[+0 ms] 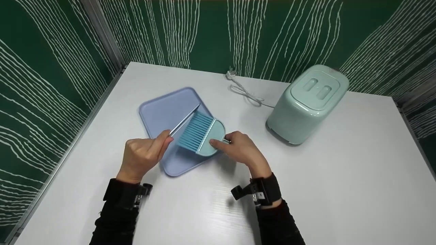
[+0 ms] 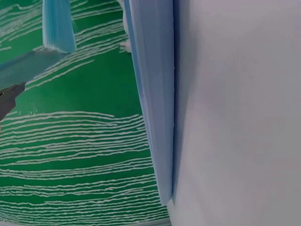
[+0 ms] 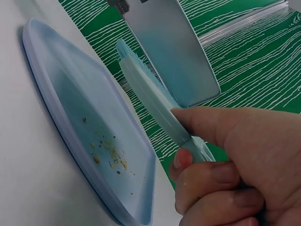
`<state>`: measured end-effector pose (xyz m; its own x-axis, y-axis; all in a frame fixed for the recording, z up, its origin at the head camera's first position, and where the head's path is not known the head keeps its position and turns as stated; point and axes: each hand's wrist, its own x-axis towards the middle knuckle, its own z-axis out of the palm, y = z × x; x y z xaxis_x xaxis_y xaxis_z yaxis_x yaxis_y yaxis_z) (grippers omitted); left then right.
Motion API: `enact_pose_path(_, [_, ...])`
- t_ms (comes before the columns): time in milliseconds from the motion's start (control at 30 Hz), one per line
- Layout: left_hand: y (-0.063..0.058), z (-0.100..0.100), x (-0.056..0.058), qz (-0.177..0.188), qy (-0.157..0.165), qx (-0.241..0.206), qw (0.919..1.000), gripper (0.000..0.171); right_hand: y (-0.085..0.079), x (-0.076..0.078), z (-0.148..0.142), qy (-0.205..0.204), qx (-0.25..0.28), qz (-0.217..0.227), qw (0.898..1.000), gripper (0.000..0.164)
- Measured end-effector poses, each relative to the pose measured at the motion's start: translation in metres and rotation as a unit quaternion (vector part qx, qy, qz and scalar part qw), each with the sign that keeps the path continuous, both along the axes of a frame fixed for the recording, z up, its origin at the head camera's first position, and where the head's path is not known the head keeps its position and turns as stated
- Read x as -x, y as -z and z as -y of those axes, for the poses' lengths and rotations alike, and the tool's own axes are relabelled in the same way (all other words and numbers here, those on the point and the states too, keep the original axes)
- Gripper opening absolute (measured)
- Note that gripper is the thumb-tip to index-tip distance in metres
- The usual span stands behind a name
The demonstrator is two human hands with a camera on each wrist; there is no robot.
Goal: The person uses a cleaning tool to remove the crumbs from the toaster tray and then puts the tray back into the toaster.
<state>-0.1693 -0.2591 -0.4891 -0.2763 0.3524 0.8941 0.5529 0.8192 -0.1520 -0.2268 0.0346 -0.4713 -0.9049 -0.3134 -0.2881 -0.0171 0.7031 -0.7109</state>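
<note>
My left hand (image 1: 143, 154) is fisted round the hidden handle of a flat, broad metal plate (image 3: 176, 52), seen almost edge-on in the head view. My right hand (image 1: 241, 148) pinches the half-round, pale green back of a small brush (image 1: 212, 137), thumb on top. Its teal bristles point left, toward the plate. Both tools are held over a lavender-blue tray (image 1: 158, 114) with a low rim, lying on the table. Yellowish-brown crumbs (image 3: 113, 155) are scattered on the tray in the right wrist view. The left wrist view catches the tray's side, the bristles and part of the plate.
A pale green toaster (image 1: 303, 105) with a lid stands to the right of the tray. Its white cord and plug (image 1: 238, 85) lie along the back of the white table (image 1: 327, 190). Green, white-streaked panels (image 1: 211, 37) rise behind and beside it.
</note>
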Motion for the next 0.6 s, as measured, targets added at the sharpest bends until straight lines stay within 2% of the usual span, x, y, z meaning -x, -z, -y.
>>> enact_pose_path(300, [-0.0013,0.0005,-0.0008,-0.003,-0.006,-0.003,1.0,0.03,0.0002,-0.0024,0.0003,-0.01,-0.005,0.018,1.0,0.048])
enact_pose_path(600, [0.0002,0.0022,0.0006,0.002,-0.019,-0.007,0.9998,0.03,-0.003,-0.0037,0.0005,-0.016,0.001,0.002,1.0,0.046])
